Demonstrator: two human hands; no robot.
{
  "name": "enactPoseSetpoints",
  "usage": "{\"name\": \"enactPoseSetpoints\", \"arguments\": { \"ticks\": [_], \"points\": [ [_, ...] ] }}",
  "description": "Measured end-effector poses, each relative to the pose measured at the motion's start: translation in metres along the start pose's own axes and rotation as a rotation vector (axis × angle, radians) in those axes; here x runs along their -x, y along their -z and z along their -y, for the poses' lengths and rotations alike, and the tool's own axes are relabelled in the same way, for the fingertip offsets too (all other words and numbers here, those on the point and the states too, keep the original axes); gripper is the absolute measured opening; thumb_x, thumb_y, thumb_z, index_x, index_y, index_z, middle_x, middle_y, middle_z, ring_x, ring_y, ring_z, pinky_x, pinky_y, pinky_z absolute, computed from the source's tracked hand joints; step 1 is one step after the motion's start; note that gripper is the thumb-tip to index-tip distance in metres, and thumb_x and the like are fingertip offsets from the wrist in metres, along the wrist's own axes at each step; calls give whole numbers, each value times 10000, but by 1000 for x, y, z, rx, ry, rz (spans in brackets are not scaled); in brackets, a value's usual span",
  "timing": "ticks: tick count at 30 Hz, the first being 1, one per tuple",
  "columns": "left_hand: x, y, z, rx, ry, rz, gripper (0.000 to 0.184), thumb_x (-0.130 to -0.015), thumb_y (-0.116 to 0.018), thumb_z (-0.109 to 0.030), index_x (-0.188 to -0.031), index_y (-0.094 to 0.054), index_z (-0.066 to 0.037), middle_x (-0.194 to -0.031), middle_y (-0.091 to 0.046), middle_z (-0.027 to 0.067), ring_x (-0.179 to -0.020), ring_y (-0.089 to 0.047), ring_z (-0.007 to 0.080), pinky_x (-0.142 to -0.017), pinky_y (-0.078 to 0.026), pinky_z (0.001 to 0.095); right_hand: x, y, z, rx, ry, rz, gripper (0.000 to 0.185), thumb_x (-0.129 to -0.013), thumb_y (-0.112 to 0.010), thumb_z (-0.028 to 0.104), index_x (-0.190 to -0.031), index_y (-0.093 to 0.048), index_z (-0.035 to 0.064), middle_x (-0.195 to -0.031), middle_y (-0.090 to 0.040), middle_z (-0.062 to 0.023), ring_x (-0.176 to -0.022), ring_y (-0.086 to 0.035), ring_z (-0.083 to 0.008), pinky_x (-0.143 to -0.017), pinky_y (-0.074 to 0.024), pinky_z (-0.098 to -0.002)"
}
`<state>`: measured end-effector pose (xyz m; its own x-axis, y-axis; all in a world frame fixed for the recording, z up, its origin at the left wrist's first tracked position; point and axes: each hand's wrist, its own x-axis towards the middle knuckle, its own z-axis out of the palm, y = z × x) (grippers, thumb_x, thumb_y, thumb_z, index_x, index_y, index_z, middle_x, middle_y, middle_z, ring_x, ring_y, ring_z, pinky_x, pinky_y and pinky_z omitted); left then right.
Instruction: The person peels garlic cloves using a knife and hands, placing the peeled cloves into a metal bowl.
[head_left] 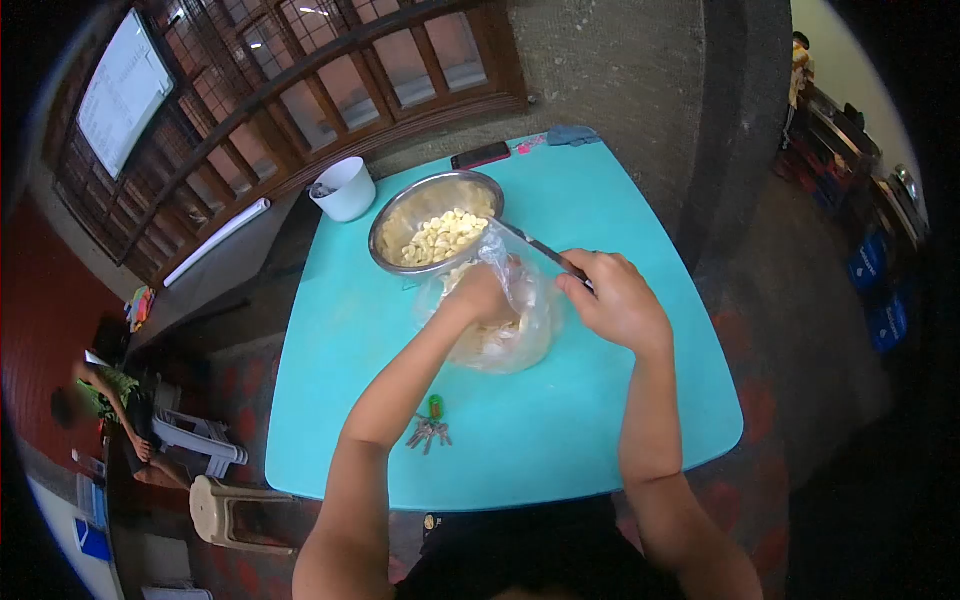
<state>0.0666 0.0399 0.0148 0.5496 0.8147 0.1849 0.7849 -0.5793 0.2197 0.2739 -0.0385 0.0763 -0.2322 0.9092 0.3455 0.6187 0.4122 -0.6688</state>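
My left hand [487,295] reaches into a clear plastic bag [510,345] on the turquoise table; its fingers are hidden inside the bag. Pale pieces show through the plastic. To the right of the bag, my right hand [620,297] is closed round the handle of a knife [545,250], whose blade points up and left toward the bowl's rim. Behind the bag stands a metal bowl [400,212], tilted toward me in view, with many pale yellow, clove-like pieces [447,236] in it.
A white container [347,190] stands left of the bowl. Behind lie a phone [480,156] and a grey cloth [572,136]. Keys [430,430] lie near the front edge of the table [560,440]. A plastic stool [212,512] and a seated person [130,425] are at left.
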Motion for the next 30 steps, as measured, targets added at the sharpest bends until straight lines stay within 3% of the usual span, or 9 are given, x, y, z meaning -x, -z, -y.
{"name": "enactPoseSetpoints", "arguments": {
  "ticks": [4, 6, 10, 13, 19, 22, 25, 28, 30],
  "points": [
    [-1, 12, 9, -128, 39, 51, 496, -596, -756, -229, -1052, -609, -99, -1068, -600, 161, -962, -572, 340, -824, -469, 438, -12, -24, -7, -207, 161, -90, 213, -801, -606, 148, -955, -588, 1, -872, -633, -201, -823, -608, -384, -714, -469, -450],
    [-1, 13, 14, -165, 32, 62, 458, -614, -746, -234, -1040, -623, -121, -1046, -612, 160, -946, -580, 344, -814, -475, 440, -17, -45, -1, -213, 116, -99, 308, -777, -637, 138, -1046, -545, 18, -887, -628, -208, -843, -607, -391, -722, -469, -456],
    [4, 27, -1, -173, 73, 97, 432, -616, -756, -253, -976, -636, -46, -955, -632, 213, -909, -614, 342, -772, -503, 443, -27, -70, -4, -159, 11, -6, 463, -744, -666, 102, -1152, -455, 45, -867, -621, -225, -864, -603, -405, -735, -468, -472],
    [12, 30, 0, -138, 71, 67, 393, -621, -735, -224, -957, -636, -47, -887, -652, 189, -846, -628, 351, -737, -511, 438, -28, -67, -13, 24, -39, -107, 422, -746, -630, 48, -1127, -449, 51, -835, -621, -222, -853, -605, -407, -731, -465, -483],
    [19, 15, 20, 55, 62, -65, 286, -644, -622, -117, -922, -648, -59, -777, -646, 158, -784, -612, 353, -684, -482, 445, -28, -48, -19, 20, -137, -102, 389, -743, -576, 0, -1106, -457, 72, -792, -619, -203, -800, -610, -395, -696, -459, -481],
    [20, 9, 24, 84, 58, -25, 285, -657, -580, -48, -934, -651, -45, -827, -643, 162, -834, -610, 341, -716, -482, 424, -27, -50, -16, 15, -115, -63, 375, -746, -576, 1, -1097, -463, 67, -773, -615, -186, -776, -612, -381, -682, -458, -475],
    [30, 2, 25, -205, -40, -154, 292, -663, -569, -6, -937, -661, -43, -914, -634, 179, -899, -598, 334, -771, -476, 395, -24, -47, -9, 45, -93, -34, 363, -745, -579, 6, -1088, -472, 63, -744, -607, -170, -754, -611, -373, -673, -456, -473],
    [31, 11, 11, -229, -169, -360, 255, -701, -593, -45, -936, -691, -67, -960, -638, 190, -1025, -576, 330, -845, -470, 407, -21, -46, -7, 34, -90, -63, 348, -746, -579, 7, -1075, -477, 58, -732, -605, -169, -740, -608, -370, -663, -454, -474],
    [14, 7, 9, 75, -194, -141, 223, -712, -597, -57, -913, -694, -51, -946, -649, 168, -997, -595, 334, -839, -479, 418, -21, -45, -7, 15, -81, -66, 342, -747, -574, 5, -1071, -479, 54, -722, -604, -171, -729, -608, -371, -655, -453, -471]
  ]
}}
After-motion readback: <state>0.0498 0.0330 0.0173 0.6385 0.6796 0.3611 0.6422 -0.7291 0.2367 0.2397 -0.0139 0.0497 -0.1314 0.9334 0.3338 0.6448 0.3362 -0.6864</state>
